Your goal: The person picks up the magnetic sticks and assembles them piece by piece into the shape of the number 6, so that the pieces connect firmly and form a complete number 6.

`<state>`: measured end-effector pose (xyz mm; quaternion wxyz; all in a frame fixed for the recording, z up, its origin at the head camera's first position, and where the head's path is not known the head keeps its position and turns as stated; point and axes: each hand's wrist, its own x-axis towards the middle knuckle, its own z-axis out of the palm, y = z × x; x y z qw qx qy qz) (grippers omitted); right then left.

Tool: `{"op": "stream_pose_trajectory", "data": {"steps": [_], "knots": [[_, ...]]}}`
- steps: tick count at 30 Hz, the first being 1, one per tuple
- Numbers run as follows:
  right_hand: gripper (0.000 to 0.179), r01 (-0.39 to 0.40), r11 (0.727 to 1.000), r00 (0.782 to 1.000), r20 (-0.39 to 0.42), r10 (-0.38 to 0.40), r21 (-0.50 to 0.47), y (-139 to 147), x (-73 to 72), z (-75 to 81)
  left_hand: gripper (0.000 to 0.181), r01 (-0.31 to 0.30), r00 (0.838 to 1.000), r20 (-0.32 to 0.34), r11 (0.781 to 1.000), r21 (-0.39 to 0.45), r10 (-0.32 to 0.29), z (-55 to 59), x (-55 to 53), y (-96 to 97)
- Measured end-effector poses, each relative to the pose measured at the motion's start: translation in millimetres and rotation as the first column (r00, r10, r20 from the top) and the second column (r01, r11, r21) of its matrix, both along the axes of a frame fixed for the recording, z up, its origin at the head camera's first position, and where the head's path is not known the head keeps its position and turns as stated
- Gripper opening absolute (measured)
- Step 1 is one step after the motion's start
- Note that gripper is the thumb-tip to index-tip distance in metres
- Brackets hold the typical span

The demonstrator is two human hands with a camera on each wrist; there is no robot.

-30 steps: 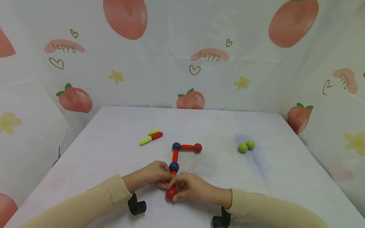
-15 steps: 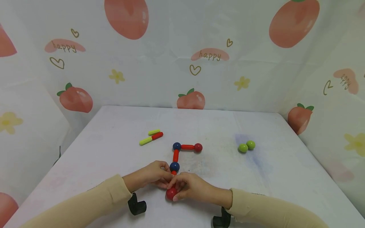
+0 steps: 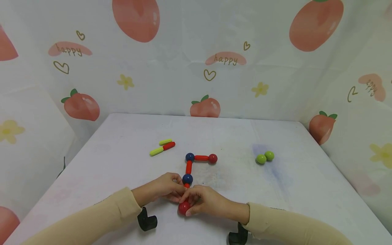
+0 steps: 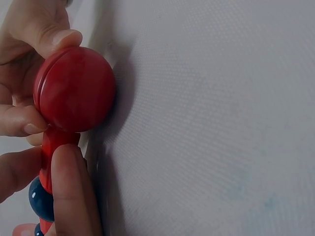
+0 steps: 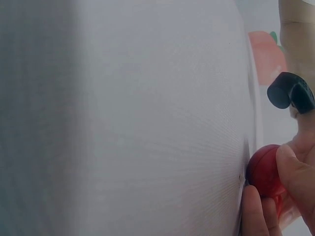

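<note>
My right hand (image 3: pixel 211 201) pinches a red ball (image 3: pixel 183 208) at the near end of a chain of balls and rods. Just beyond it, my left hand (image 3: pixel 163 189) pinches the red rod (image 4: pixel 47 152) that meets this ball; fingers cover much of the rod in the head view. From there the chain runs away to a blue ball (image 3: pixel 187 179), another red rod (image 3: pixel 189 167) and a second blue ball (image 3: pixel 190 157). It then turns right along a red rod (image 3: pixel 201 158) to a smaller-looking red ball (image 3: pixel 212 158). In the right wrist view, thumb and fingers hold the near red ball (image 5: pixel 266 170).
Two green balls (image 3: pixel 265 157) lie at the right of the white table (image 3: pixel 232 136). At the back left are a yellow rod (image 3: pixel 165 142), another yellow rod (image 3: pixel 156 151) and a red rod (image 3: pixel 169 146). A printed cloth (image 3: pixel 171 68) hangs behind.
</note>
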<state>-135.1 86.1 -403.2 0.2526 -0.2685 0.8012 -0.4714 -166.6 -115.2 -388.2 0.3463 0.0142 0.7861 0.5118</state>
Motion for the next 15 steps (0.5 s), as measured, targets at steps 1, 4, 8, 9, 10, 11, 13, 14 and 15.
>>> {"op": "stream_pose_trajectory", "data": {"steps": [1,4,8,9,10,11,13,14,15], "knots": [[0.03,0.0,1.0,1.0,0.0,0.0,0.0,-0.1,0.0,-0.1,0.016,0.001,1.0,0.0,1.0,0.0,-0.001,0.1,0.0,0.0],[0.03,-0.001,1.0,1.0,-0.002,0.001,-0.002,-0.3,0.0,-0.2,0.016,0.003,1.0,0.001,1.0,0.002,-0.003,0.3,0.0,-0.2],[0.03,-0.001,1.0,1.0,-0.004,0.001,-0.001,-0.4,0.2,-0.2,0.016,0.003,1.0,0.005,1.0,0.007,-0.003,0.2,-0.8,-0.8],[0.03,-0.001,1.0,1.0,-0.005,0.001,0.0,-0.4,0.2,-0.1,0.016,0.003,1.0,0.006,1.0,0.009,-0.003,0.0,-1.1,-0.9],[0.03,0.0,1.0,1.0,-0.005,0.0,0.0,-0.5,0.3,0.0,0.016,0.003,1.0,0.006,1.0,0.01,-0.003,-0.1,-1.3,-1.0],[0.03,0.0,1.0,1.0,-0.004,0.0,0.001,-0.5,0.3,0.2,0.016,0.004,1.0,0.005,1.0,0.012,-0.004,0.1,-1.3,-1.1],[0.03,0.001,1.0,1.0,0.0,-0.001,0.001,-0.6,0.2,0.6,0.016,0.004,1.0,0.004,1.0,0.013,-0.004,-0.2,-1.3,-1.1],[0.03,0.002,1.0,1.0,0.001,-0.002,0.001,-0.6,0.2,0.7,0.016,0.005,1.0,0.003,1.0,0.012,-0.005,-0.4,-1.2,-1.1],[0.03,0.002,1.0,1.0,0.004,-0.002,0.001,-0.7,0.2,0.8,0.016,0.006,1.0,0.002,1.0,0.01,-0.006,-0.3,-1.0,-1.1]]}}
